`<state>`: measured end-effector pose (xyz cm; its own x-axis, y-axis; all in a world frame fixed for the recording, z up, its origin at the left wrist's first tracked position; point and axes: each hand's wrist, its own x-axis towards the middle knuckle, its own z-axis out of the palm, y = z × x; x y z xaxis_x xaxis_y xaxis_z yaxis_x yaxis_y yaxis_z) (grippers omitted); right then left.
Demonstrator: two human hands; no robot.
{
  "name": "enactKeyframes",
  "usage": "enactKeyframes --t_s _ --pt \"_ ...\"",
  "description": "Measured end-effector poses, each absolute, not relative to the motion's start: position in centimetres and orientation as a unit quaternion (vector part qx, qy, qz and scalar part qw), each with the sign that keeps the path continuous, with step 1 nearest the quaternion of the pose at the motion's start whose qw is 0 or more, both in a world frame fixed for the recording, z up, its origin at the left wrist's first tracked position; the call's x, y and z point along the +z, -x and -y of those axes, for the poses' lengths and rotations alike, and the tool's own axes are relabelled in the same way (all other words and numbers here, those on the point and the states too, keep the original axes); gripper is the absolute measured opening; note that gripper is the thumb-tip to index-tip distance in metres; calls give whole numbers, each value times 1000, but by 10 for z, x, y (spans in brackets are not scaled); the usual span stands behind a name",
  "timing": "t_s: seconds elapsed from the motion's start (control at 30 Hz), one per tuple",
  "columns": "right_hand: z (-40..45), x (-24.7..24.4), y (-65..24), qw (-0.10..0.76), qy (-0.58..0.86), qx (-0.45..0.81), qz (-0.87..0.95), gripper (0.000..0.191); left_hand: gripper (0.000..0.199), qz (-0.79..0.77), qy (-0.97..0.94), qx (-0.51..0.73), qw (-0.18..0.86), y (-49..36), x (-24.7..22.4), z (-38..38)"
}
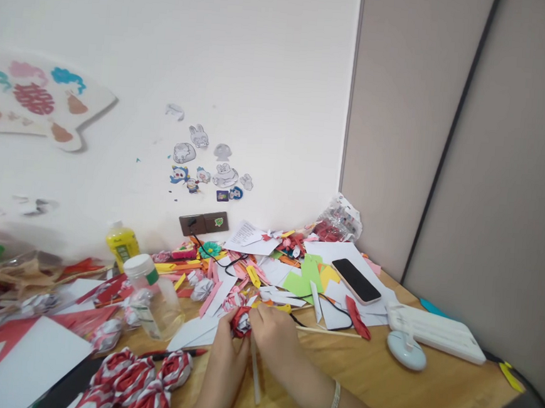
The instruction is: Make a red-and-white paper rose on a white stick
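Observation:
Between my two hands, near the middle of the table, is a small red and white paper flower [243, 322]. My left hand [226, 357] holds its left side with the fingers closed round it. From the right, my right hand [275, 337] presses its bent fingers against the flower. A pale thin stick [255, 372] slants down below the flower between the hands; whether it is joined to the flower is hidden. Several red and white striped paper flowers [135, 378] lie to the left of my left forearm.
Paper scraps [304, 282] cover the back of the wooden table [357, 386]. A clear jar [151, 301] and a yellow bottle [122, 244] stand at left. On the right are a phone [356, 280], a white fan-like device [407, 351] and a black cable.

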<state>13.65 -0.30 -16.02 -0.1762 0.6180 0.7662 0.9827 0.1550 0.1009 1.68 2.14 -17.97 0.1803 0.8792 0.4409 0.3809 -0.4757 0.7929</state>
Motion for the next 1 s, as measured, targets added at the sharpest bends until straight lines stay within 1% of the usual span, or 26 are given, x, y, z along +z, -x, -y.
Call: enactKeyframes --t_s 0.17,0.23,0.37,0.47,0.53,0.67,0.77,0.87,1.0 --pt "11 -152 -142 351 571 -250 699 11 45 -435 -699 483 296 -17 -180 -24" --pt "14 -151 -142 372 566 -213 704 11 45 -440 -688 484 315 -17 -182 -26" --pt "13 -156 -139 374 556 -200 715 14 48 -452 -676 476 335 -15 -187 -30" --pt "10 -160 -137 353 574 -208 709 14 49 -453 -675 471 342 -14 -189 -30" --pt "9 -159 -139 355 589 -191 700 13 48 -444 -678 478 339 -15 -189 -29" --pt "12 -149 -148 410 619 -118 659 13 46 -432 -670 495 346 -17 -188 -29" --pt "12 -143 -154 431 635 -85 635 16 47 -427 -644 512 375 -16 -189 -31" --pt "11 -142 -155 445 621 -34 644 16 47 -417 -624 524 402 -16 -192 -34" --pt "10 -142 -156 465 564 25 682 12 44 -404 -626 532 403 -18 -191 -35"
